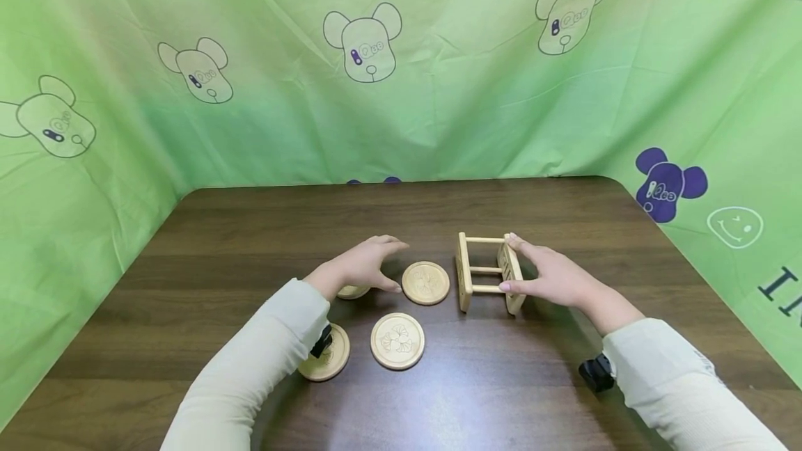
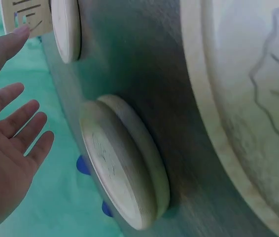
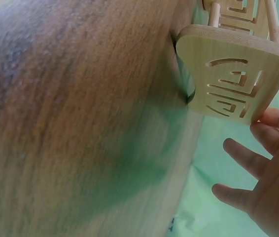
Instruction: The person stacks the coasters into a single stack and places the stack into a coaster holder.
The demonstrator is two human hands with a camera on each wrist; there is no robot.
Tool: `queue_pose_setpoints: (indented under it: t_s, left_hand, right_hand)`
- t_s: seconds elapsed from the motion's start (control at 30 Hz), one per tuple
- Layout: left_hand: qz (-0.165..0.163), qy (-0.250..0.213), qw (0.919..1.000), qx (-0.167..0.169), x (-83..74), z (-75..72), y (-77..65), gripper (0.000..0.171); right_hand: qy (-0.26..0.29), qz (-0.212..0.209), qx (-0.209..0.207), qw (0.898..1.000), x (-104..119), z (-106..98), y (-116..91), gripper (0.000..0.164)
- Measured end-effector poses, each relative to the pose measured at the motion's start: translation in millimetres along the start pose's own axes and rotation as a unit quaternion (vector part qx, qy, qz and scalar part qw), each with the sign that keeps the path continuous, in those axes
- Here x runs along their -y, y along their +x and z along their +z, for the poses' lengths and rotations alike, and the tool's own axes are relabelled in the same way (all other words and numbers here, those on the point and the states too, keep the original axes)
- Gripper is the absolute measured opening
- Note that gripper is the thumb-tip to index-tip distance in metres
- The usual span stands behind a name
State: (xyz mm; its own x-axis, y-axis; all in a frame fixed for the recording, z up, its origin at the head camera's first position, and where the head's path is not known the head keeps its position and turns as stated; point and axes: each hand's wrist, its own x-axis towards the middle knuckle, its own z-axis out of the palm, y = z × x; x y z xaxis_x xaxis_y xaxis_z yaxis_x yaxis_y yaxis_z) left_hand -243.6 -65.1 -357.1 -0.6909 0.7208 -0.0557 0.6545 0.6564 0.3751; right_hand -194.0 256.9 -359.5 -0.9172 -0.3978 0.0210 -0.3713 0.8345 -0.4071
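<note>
My right hand (image 1: 551,275) pinches the right side panel of a small wooden coaster holder (image 1: 464,273), thumb at its near edge and fingertips at its far edge. The holder has two cut-out panels joined by dowels, and the cut-out pattern faces the right wrist view. My left hand (image 1: 363,266) reaches over the table with fingers spread, holding nothing. Beneath it, two stacked round wooden coasters (image 2: 124,163) are partly hidden in the head view. Just right of its fingertips lies another coaster (image 1: 425,282), between that hand and the holder.
Nearer to me lie a coaster with a carved leaf-like design (image 1: 397,341) and another coaster (image 1: 332,357), partly covered by my left sleeve and its black wrist strap. The brown wooden table (image 1: 250,228) meets a green printed curtain (image 1: 438,124) at its back and sides.
</note>
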Motion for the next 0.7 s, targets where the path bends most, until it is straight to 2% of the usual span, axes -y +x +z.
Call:
queue_pose_setpoints:
  t_s: [0.3,0.53,0.7]
  left_hand:
    - [0.030,0.030,0.9991,0.005,-5.6,8.1,12.8,0.073]
    - [0.035,0.054,0.9978,0.017,-9.9,15.0,20.8,0.073]
    - [0.027,0.063,0.9971,0.033,-13.9,18.9,24.2,0.075]
  right_hand:
    - [0.001,-0.002,0.000,1.000,1.1,-0.4,-0.2,0.089]
    - [0.001,0.002,0.003,1.000,1.3,-0.9,-0.1,0.089]
    - [0.002,0.004,0.004,1.000,1.3,-1.0,-0.7,0.089]
